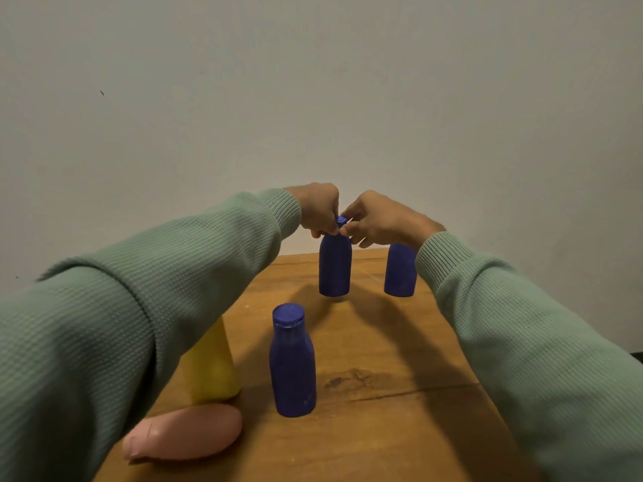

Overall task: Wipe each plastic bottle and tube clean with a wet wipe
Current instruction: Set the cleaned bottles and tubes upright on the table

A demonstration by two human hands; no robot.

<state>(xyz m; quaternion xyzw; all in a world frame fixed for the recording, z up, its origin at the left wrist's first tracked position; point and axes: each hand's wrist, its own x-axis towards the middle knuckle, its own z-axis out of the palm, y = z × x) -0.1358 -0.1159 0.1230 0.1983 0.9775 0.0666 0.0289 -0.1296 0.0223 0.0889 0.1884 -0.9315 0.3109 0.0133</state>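
Note:
Three dark blue plastic bottles stand on the wooden table (400, 429). My left hand (318, 210) and my right hand (374, 220) both pinch the neck and cap of the far middle blue bottle (334, 269), which hangs slightly above the table. A second blue bottle (400, 273) stands to its right, partly behind my right wrist. The nearest blue bottle (293, 363) stands upright in the middle. A yellow bottle (212, 370) stands at the left, half hidden by my left sleeve. A pink tube (188, 433) lies on its side in front of it. No wipe is visible.
A plain pale wall rises right behind the table's far edge. The table is narrow, and its left edge runs close beside the yellow bottle and the pink tube. Bare wood shows at the front right.

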